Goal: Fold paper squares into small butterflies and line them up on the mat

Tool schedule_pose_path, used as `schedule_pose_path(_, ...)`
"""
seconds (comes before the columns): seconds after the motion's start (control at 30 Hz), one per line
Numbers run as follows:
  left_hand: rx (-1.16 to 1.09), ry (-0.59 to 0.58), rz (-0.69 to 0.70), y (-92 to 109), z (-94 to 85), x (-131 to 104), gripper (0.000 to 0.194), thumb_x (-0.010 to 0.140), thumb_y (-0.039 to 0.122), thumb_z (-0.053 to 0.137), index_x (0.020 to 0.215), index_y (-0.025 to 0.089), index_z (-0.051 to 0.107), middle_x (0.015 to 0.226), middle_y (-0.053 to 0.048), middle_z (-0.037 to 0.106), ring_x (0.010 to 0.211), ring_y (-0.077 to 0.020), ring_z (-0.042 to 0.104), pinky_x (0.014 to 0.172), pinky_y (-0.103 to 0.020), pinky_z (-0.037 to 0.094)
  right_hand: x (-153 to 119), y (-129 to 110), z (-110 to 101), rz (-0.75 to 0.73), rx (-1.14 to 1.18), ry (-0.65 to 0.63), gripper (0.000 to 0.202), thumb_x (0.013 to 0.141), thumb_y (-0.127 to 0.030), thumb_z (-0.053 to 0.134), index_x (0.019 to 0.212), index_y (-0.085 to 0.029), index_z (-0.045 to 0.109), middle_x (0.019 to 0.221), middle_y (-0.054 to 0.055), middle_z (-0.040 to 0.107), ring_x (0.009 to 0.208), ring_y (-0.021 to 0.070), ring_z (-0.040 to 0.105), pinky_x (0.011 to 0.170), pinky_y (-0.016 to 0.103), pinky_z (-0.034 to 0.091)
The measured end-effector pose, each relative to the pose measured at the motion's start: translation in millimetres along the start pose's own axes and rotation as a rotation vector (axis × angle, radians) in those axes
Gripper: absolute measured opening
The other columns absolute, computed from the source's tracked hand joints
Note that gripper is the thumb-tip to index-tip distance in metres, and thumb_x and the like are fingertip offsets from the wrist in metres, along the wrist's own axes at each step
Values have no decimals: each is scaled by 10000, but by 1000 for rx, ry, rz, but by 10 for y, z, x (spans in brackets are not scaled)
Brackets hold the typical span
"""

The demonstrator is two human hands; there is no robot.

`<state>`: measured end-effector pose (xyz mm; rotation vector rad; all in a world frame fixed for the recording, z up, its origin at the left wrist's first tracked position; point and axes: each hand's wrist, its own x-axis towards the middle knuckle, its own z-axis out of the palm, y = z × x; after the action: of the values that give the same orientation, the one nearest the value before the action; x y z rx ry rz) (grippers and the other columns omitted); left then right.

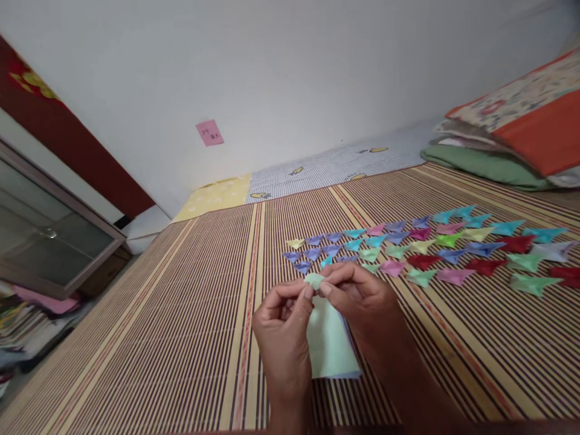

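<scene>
A small pale green folded paper (313, 280) is pinched between both hands, above the striped mat. My left hand (287, 326) grips its left side with thumb and forefinger. On its right side, the thumb and fingers of my right hand (367, 302) are closed on it. Beneath and between the hands lies a stack of pale green paper (330, 344) with a bluish lower edge. Beyond my right hand, rows of small folded paper pieces (421, 246) in blue, red, pink, green and yellow rest on the mat.
The striped mat (190, 326) reaches back to a patterned cloth (317, 175) along the wall. Folded bedding (521, 133) is piled at the back right. A glass-fronted cabinet (49, 223) stands on the left, and a pink note (209, 133) is on the wall.
</scene>
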<state>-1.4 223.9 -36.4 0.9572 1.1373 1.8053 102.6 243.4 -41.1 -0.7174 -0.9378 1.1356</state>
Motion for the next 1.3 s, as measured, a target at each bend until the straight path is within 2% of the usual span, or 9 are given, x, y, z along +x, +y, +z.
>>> schedule_pose_path(0.27, 5, -13, 3, -20, 10, -11, 114, 745, 229, 870, 745, 184, 766, 771, -5, 750, 725, -112, 695, 704, -201, 566, 3, 6, -19, -38, 12, 19, 118, 752, -134, 762, 733, -209, 673, 838, -2, 683, 800, 135, 696, 723, 240, 584)
schedule_pose_path(0.37, 8, -24, -18, -10, 14, -4, 103, 755, 214, 859, 754, 182, 762, 766, 0, 751, 725, -103, 695, 711, -188, 564, 16, 6, -39, 2, 2, 32, 136, 763, -155, 779, 786, -212, 658, 825, -1, 694, 780, 139, 690, 718, 253, 580)
schedule_pose_path(0.5, 10, -62, -12, 65, 29, -10, 88, 777, 197, 844, 785, 185, 757, 752, 10, 748, 708, -87, 695, 685, -159, 557, -1, -60, -58, 25, -41, 10, 151, 783, -192, 790, 851, -208, 656, 827, 8, 702, 779, 147, 684, 727, 271, 573)
schedule_pose_path(0.6, -31, -77, 19, 172, 42, -68, 157, 756, 193, 868, 836, 193, 733, 767, 17, 753, 696, -91, 705, 659, -162, 564, -75, -181, -63, -1, -41, -11, 154, 786, -217, 790, 883, -206, 670, 845, 15, 709, 800, 156, 688, 742, 281, 576)
schedule_pose_path(0.67, -40, -86, 15, 258, 41, -152, 200, 751, 202, 881, 866, 192, 717, 787, 12, 762, 704, -101, 719, 668, -176, 578, -158, -295, -78, 27, -37, -24, 196, 791, -247, 799, 950, -208, 691, 870, 19, 728, 828, 163, 701, 760, 286, 580)
schedule_pose_path(0.73, -37, -89, -5, 347, 33, -269, 231, 752, 220, 887, 904, 195, 714, 792, 9, 769, 705, -112, 732, 678, -190, 589, -263, -431, -108, 98, -58, -102, 188, 810, -287, 800, 954, -204, 710, 820, 10, 732, 779, 158, 702, 731, 280, 578)
schedule_pose_path(0.87, -19, -125, -53, 540, 15, -552, 242, 740, 254, 897, 919, 185, 749, 765, 2, 773, 684, -121, 735, 652, -190, 585, -517, -710, -187, 155, -124, -217, 179, 849, -340, 774, 783, -192, 700, 651, -22, 671, 616, 128, 638, 601, 244, 530)
schedule_pose_path(1.07, 27, -260, -138, 901, -52, -956, 189, 746, 285, 884, 820, 153, 771, 681, -13, 747, 631, -112, 686, 631, -194, 555, -949, -1039, -231, 94, -133, -263, 173, 846, -325, 785, 778, -188, 703, 718, 5, 708, 701, 159, 675, 673, 271, 539)
schedule_pose_path(1.3, 62, -397, -183, 1183, -171, -1383, 238, 843, 353, 798, 769, 142, 719, 580, -10, 691, 505, -113, 627, 517, -194, 466, -1417, -1435, -261, -91, -385, -315, 165, 936, -294, 682, 798, -207, 656, 667, -26, 649, 604, 134, 603, 575, 244, 476)
